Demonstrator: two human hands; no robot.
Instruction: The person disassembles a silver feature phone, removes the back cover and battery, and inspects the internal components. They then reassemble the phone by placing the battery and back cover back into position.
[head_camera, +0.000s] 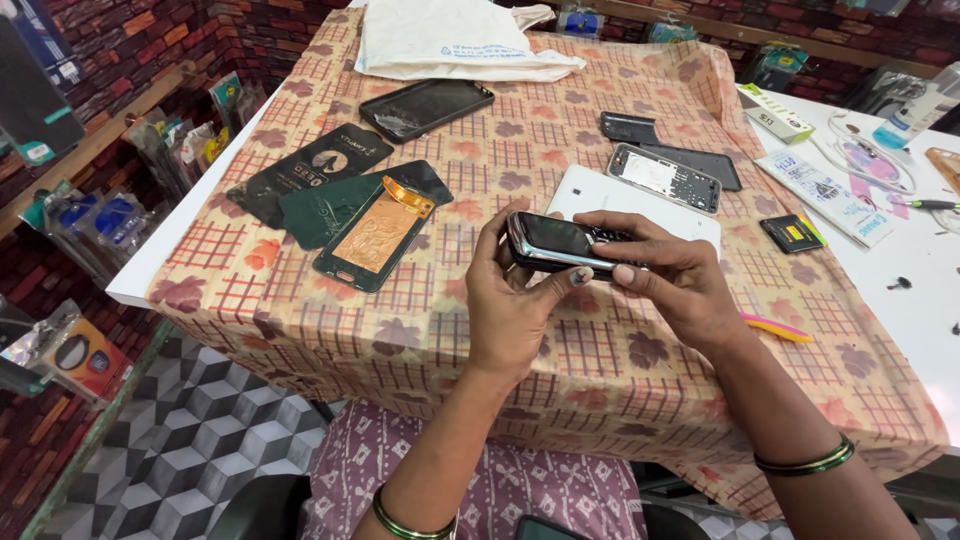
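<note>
A small dark phone (556, 243) is held above the near edge of the counter (700, 330), which is covered by a checked, leaf-patterned cloth. The left hand (512, 300) is closed around the phone's left end, and the right hand (672, 275) is clasped over its right end, so both grips are grasping the phone. Just behind it, a white panel (600, 195) is seen lying flat. To the left, a phone with a copper-coloured back (378, 235) is laid beside dark green sleeves (310, 172). Farther back, an open phone frame (665, 178), a cracked dark phone (427, 107) and a white bag (450, 40) are found.
</note>
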